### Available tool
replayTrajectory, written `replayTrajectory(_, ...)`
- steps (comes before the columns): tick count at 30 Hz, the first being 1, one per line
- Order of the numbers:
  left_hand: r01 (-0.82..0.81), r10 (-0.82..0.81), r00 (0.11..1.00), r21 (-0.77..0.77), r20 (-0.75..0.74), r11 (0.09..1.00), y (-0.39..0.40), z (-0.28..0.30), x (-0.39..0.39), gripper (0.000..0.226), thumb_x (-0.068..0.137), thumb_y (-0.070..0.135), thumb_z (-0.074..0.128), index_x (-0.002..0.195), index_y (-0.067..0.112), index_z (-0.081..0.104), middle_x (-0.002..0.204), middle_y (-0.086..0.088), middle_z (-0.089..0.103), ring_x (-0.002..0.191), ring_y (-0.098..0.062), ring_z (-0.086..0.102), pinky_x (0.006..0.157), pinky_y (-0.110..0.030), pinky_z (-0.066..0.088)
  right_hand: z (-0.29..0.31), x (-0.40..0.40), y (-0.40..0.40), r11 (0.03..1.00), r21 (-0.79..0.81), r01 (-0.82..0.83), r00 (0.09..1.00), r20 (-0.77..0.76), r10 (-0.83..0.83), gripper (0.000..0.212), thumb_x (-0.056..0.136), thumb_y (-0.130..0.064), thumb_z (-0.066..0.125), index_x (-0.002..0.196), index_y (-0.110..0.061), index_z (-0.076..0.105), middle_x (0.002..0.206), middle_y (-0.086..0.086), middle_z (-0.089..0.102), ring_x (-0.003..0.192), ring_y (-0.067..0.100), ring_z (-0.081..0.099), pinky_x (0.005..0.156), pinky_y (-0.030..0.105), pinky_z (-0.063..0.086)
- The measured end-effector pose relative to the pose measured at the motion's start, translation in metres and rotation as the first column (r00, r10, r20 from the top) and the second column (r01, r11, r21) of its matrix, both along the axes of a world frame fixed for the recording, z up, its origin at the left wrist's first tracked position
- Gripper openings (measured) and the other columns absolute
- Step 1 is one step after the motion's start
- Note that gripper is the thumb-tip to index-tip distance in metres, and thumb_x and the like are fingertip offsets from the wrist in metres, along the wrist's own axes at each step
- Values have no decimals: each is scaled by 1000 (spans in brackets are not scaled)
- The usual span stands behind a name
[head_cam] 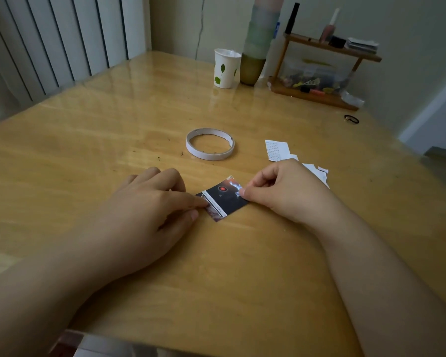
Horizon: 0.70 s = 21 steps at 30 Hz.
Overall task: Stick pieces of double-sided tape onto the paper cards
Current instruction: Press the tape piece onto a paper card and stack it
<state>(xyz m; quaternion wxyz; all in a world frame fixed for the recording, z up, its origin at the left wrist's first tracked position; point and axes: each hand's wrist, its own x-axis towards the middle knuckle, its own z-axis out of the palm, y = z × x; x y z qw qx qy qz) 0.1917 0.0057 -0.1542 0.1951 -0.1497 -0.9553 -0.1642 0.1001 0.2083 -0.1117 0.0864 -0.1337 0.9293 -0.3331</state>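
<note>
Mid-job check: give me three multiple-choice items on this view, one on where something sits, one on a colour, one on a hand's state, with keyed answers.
1. Where is the roll of double-sided tape?
A. beyond the dark card, flat on the table
B. on the wooden shelf
C. in the paper cup

2. What colour are the leaves printed on the paper cup?
A. red
B. green
C. blue

3. What is the right hand doing?
A. lying flat, away from the card
B. gripping the cup
C. pinching the card's right edge

Answers: 1 A, the ring lies on bare wood past both hands. 2 B, green leaves on white. 3 C, its curled fingers meet at the card, while the left hand presses the white strip.
</note>
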Motion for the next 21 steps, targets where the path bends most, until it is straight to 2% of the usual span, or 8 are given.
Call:
replayTrajectory(4,-5,5,1000,-3,4,1000,0,1,0,43,85,44,35,111,35,69,82,12,48,72,-15,43,66,-38,47,0,0,-1,1000,9,9,1000,2,-9,11,77,-30,75,76,-19,74,57,-17,61,48,-9,50,42,5,34)
replayTrajectory(10,-13,13,1000,1,-1,1000,1,1,2,44,85,45,34,112,36,68,83,15,45,73,-12,41,67,-35,44,0,2,-4,998,56,28,999,-23,-27,12,77,-32,74,76,-19,73,55,-14,56,50,1,48,42,10,31)
replayTrajectory(16,9,-9,1000,-22,-2,1000,3,4,3,43,87,41,34,110,32,69,98,14,58,79,-14,50,68,-38,48,0,2,-5,999,48,26,999,-34,-25,17,77,-34,76,69,-20,70,53,-11,52,51,4,46,48,16,30)
replayTrajectory(21,4,-4,1000,-53,-2,999,3,3,4,42,87,41,35,111,34,68,101,16,62,83,-14,55,67,-38,49,0,2,-3,999,39,12,999,-35,-11,19,78,-36,75,67,-21,71,49,-11,51,46,2,44,44,13,30)
